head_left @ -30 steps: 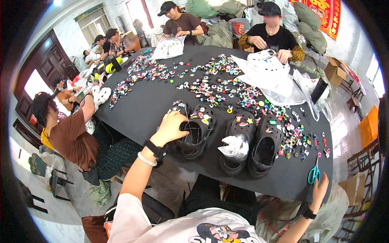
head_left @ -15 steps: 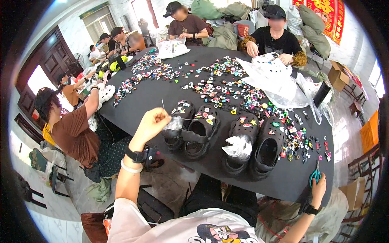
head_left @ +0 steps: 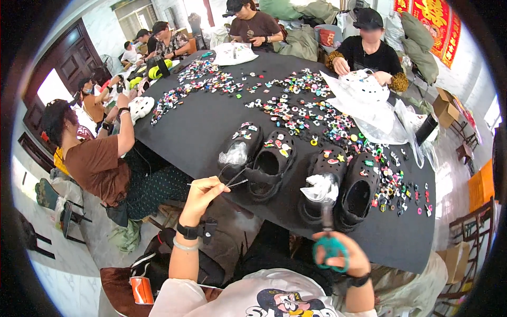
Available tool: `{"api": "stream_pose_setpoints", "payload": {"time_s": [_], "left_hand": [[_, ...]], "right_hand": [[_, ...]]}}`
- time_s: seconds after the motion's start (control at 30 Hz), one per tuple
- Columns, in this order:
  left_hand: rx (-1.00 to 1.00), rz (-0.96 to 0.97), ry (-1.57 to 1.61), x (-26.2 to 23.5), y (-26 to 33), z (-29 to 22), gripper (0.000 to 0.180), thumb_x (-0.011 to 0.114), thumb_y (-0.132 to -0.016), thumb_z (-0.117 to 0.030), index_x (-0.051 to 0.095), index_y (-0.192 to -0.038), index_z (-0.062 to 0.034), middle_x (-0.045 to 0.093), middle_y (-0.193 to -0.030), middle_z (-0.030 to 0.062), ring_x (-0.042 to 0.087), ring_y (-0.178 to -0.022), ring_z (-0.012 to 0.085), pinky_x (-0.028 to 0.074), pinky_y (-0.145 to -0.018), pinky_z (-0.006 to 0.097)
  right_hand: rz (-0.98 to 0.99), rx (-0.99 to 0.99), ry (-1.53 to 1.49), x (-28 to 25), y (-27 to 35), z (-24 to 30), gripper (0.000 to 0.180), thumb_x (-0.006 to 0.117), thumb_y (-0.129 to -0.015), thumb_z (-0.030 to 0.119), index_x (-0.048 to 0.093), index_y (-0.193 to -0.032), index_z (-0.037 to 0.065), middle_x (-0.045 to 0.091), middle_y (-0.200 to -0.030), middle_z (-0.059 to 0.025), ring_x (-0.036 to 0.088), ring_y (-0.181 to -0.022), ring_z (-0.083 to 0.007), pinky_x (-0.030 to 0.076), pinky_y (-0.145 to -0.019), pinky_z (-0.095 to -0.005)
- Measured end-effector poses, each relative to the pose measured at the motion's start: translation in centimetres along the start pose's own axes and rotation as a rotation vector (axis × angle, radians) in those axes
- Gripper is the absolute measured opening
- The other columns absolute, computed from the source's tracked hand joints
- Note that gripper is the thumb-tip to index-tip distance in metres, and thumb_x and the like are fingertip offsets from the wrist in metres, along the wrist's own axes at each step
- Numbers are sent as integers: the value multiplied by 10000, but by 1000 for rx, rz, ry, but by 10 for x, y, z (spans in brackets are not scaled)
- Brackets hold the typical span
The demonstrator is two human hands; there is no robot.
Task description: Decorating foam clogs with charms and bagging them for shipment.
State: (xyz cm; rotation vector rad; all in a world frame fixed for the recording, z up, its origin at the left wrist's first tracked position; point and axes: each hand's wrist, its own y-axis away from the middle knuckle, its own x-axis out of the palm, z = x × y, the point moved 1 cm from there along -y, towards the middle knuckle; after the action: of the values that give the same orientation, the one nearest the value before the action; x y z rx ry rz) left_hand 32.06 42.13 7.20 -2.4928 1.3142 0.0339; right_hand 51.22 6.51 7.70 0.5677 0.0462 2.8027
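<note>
In the head view, the left hand (head_left: 203, 195) pinches a thin cord (head_left: 237, 183) just beside the left black clogs (head_left: 277, 143), while the right hand (head_left: 349, 254) grasps scissors (head_left: 328, 241) by their teal handles; the cord looks light and bendable, probably best held near its ends.

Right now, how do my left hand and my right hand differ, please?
Your left hand pinches thin strands; your right hand holds teal-handled scissors. A pale bangle sits below your left hand; none shows below your right hand. Your left hand looks sharper, your right hand blurred. Both wear dark wristbands.
</note>
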Motion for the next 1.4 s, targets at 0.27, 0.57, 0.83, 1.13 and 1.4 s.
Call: {"api": "stream_pose_setpoints", "payload": {"time_s": [0.27, 0.57, 0.83, 1.13, 1.4], "left_hand": [[314, 3, -266, 6, 19, 7, 142, 670, -879, -112, 696, -787, -7, 605, -766, 38, 557, -792, 185, 434, -801, 331], [150, -103, -88, 10, 38, 15, 151, 684, -867, -94, 680, -783, 32, 615, -756, 70, 544, -732, 173, 429, -656, 287], [95, -276, 3, -9, 69, 31, 92, 661, -864, -35, 673, -802, 31, 616, -741, 59, 538, -706, 138, 413, -639, 271], [-728, -540, -15, -40, 259, 108, 180, 665, -900, -158, 726, -871, 9, 698, -790, 6, 563, -706, 66, 424, -660, 223], [-1282, -912, 277, 40, 550, 152, 260, 691, -887, -262, 720, -927, -7, 626, -723, 43, 574, -644, 123, 448, -569, 261]], "right_hand": [[359, 50, -289, 63, -127, -67, 726, 452, -945, 618, 439, -1368, 27, 546, -939, -29, 575, -868, -142, 497, -934, -424], [300, 143, -82, 75, -159, -58, 457, 470, -1016, 403, 527, -1272, 29, 517, -786, -3, 548, -699, -94, 569, -770, -338], [229, 143, 13, 63, -121, -40, 507, 544, -972, 388, 525, -1245, -38, 482, -690, -20, 480, -599, -95, 562, -669, -303], [-353, 40, 221, -26, 3, 8, 768, 730, -789, 514, 525, -1233, -78, 617, -797, -134, 599, -662, -170, 555, -637, -344], [-719, -39, 773, -126, 74, 0, 615, 661, -851, 373, 502, -1283, -35, 628, -870, -146, 624, -777, -203, 525, -693, -341]]}}
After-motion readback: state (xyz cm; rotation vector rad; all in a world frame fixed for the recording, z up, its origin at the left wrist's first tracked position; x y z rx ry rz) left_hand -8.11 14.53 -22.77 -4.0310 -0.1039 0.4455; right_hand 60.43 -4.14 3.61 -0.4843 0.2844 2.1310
